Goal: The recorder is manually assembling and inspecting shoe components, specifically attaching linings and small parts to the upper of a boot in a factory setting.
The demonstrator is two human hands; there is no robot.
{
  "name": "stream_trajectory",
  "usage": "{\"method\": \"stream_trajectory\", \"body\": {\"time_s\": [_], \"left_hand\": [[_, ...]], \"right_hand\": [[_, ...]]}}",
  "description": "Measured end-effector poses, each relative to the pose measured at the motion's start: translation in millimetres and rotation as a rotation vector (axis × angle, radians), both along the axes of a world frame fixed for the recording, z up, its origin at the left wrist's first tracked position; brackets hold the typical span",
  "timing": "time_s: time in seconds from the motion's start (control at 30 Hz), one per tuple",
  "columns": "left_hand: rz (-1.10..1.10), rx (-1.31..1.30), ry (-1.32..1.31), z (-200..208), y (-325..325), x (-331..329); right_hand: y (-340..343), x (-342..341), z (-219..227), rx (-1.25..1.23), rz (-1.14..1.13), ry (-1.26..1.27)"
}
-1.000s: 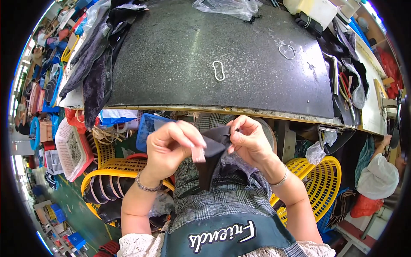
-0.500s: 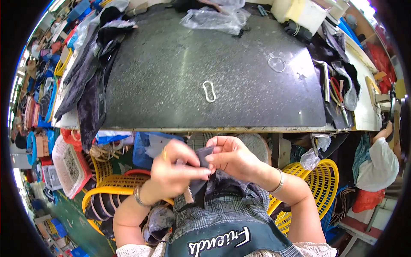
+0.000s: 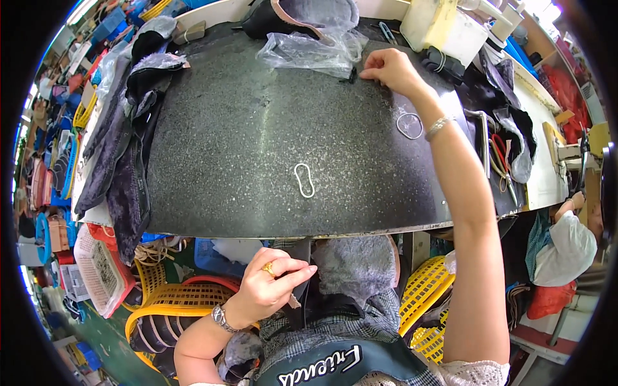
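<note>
My left hand (image 3: 273, 280), wearing a ring, is above my lap and pinches a dark strip of material (image 3: 297, 315) that hangs down. Beside it on the lap lies a grey fleecy piece (image 3: 357, 267) with a pinkish edge. Stretched out over the far part of the dark table, my right hand (image 3: 394, 69) has its thumb and forefinger pressed together. Whether anything small is between those fingertips cannot be made out. Next to them are a crumpled clear plastic bag (image 3: 309, 53) and a tiny black scrap (image 3: 351, 76).
On the dark tabletop (image 3: 212, 161) lie a white loop (image 3: 304, 181) and a thin ring (image 3: 409, 126). Dark fleecy pieces (image 3: 125, 161) drape over its left edge. Scissors (image 3: 502, 161) are at the right. Yellow baskets (image 3: 174, 296) flank my lap. Another person's hand (image 3: 573, 202) is far right.
My right hand has left the dark piece at my lap and reached forward across the table. My left hand keeps its hold, slightly lower. The view has tilted, showing more of the table's far side.
</note>
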State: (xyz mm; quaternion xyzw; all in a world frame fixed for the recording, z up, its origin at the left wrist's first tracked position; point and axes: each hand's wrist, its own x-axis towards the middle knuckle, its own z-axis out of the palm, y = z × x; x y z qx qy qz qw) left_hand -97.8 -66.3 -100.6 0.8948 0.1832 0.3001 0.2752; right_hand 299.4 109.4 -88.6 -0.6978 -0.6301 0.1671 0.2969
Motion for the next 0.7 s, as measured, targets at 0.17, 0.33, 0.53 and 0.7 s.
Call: {"method": "stream_trajectory", "body": {"time_s": [0.17,0.33,0.53,0.7], "left_hand": [[0.028,-0.450,-0.067,3.7,-1.8,-5.3],[0.196,-0.818,-0.119,19.9,-3.5,6.7],[0.214,-1.070,-0.236,29.9,-15.3,20.2],[0.212,-1.077,-0.241,30.3,-19.5,16.1]], "right_hand": [[-73.0,-43.4,26.4,-0.124,0.087,0.278],[-169.6,-113.6,43.0,-0.303,0.168,1.046],[-217.6,-155.8,44.0,-0.295,0.183,1.296],[-230.9,-171.5,46.3,-0.213,0.205,1.141]]}}
